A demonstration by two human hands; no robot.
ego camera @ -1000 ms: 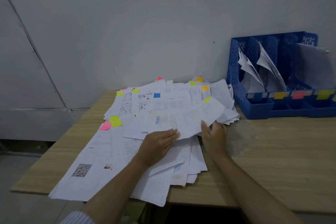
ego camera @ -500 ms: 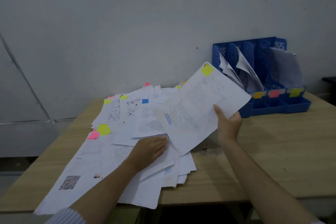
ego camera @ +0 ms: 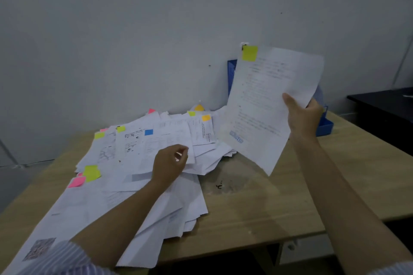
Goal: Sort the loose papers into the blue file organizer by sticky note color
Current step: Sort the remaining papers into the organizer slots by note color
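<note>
The left hand (ego camera: 170,163) hovers over the pile of loose papers (ego camera: 138,176) spread across the wooden table (ego camera: 257,203), its fingers loosely curled and holding nothing, with pink, yellow and blue sticky notes scattered on the sheets to its left and beyond it. To its right and higher up, the right hand (ego camera: 304,116) pinches the lower right edge of a single sheet (ego camera: 266,105), held upright in the air, with a yellow sticky note (ego camera: 249,53) on its top left corner. The blue file organizer (ego camera: 324,127) stands just behind that hand, mostly hidden by the sheet.
</note>
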